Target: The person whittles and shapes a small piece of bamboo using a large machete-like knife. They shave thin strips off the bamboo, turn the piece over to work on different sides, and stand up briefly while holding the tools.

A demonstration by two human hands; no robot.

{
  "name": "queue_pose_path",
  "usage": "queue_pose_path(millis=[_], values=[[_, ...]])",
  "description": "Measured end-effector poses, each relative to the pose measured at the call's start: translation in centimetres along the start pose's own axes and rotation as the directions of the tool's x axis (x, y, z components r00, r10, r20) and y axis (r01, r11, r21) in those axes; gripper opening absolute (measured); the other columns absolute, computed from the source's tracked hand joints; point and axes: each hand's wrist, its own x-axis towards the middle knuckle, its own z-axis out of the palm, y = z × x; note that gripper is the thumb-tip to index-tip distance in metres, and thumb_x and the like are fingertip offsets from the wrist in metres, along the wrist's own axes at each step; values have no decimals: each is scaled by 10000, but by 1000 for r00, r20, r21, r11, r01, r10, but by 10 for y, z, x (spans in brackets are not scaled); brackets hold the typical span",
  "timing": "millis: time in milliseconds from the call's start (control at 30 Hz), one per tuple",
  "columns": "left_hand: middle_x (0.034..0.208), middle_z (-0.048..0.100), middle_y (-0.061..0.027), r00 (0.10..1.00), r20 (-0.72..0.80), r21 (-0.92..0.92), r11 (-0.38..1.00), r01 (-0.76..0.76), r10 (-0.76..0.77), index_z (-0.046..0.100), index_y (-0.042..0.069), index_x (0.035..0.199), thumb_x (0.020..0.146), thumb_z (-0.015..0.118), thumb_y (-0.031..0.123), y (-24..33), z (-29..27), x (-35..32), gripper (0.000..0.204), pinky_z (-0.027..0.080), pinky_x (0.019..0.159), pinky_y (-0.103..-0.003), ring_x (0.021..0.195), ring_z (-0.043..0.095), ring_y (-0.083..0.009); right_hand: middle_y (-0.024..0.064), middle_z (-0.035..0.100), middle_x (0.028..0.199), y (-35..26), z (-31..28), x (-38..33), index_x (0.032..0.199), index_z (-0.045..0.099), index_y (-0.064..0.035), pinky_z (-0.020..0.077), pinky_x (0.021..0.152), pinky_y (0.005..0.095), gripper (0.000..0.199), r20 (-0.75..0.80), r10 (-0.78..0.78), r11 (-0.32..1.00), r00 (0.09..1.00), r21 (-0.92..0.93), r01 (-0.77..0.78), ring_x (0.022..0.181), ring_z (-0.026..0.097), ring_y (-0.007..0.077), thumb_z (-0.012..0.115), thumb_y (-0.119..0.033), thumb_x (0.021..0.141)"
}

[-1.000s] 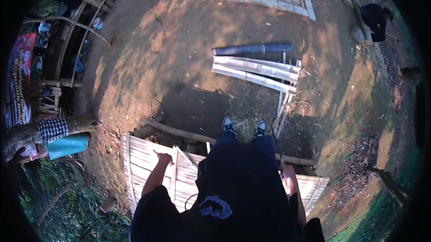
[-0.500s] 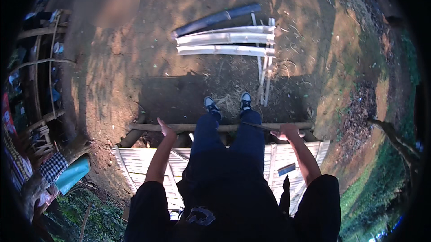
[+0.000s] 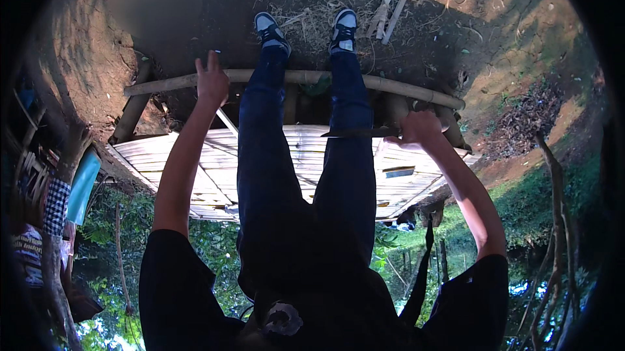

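My right hand (image 3: 420, 128) is closed round the handle of a long dark-bladed knife (image 3: 358, 133). Its blade points left and passes over my right thigh. My left hand (image 3: 211, 84) is held out to the left of my legs, with at least two fingers stretched out and nothing visible in it. Behind that hand in the picture runs a round bamboo pole (image 3: 306, 77) along the edge of a slatted bamboo bench (image 3: 215, 163). Whether the hand touches the pole I cannot tell.
A small blue-grey flat object (image 3: 398, 172) lies on the slats right of my legs. Narrow pale strips (image 3: 398, 0) and shavings (image 3: 306, 29) lie on the dirt ahead. A checked cloth (image 3: 56, 206) and a turquoise sheet (image 3: 83, 185) hang at the left.
The view has tilted back toward my body, so the split bamboo pieces ahead have mostly left the picture. My right hand still holds the knife; my left hand stays free.
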Motion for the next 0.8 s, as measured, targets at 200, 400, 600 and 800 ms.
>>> queue_pose_path(millis=[200, 400, 600, 800], values=[[1088, 637, -169, 953, -10, -999, 36, 1, -302, 591, -10, 1139, 901, 560, 425, 12, 18, 43, 496, 415, 952, -359, 1068, 596, -259, 127, 659, 704, -18, -4, 28, 848, 716, -48, 541, 726, 384, 745, -26, -174, 936, 984, 305, 174, 731, 673, 278, 440, -738, 799], [988, 677, -110, 934, 227, -864, -499, 63, -276, 589, -18, 1137, 940, 525, 391, 122, 75, -43, 459, 443, 887, -292, 961, 627, -179, -29, 324, 495, -117, 36, 30, 668, 402, -120, 316, 422, 246, 647, 40, -578, -646, 815, 589, -487, 387, 311, 76, 309, -730, 862], [1216, 568, -125, 907, 209, -315, -853, 416, 365, 437, 25, 1341, 975, 349, 490, 223, 156, -251, 598, 451, 945, -351, 1098, 551, -188, -14, 370, 555, -165, 55, -34, 905, 469, -129, 324, 436, 241, 561, 404, -635, -530, 659, 393, -751, 407, 320, 70, 346, -676, 890], [1259, 541, -122, 672, 477, -429, -517, 741, 567, 398, 38, 1367, 986, 316, 477, 188, 123, -314, 587, 448, 959, -364, 1123, 540, -186, 4, 403, 591, -140, 25, -82, 989, 438, -106, 348, 435, 245, 464, 223, -632, -614, 743, 440, -655, 419, 351, 67, 371, -563, 945]])
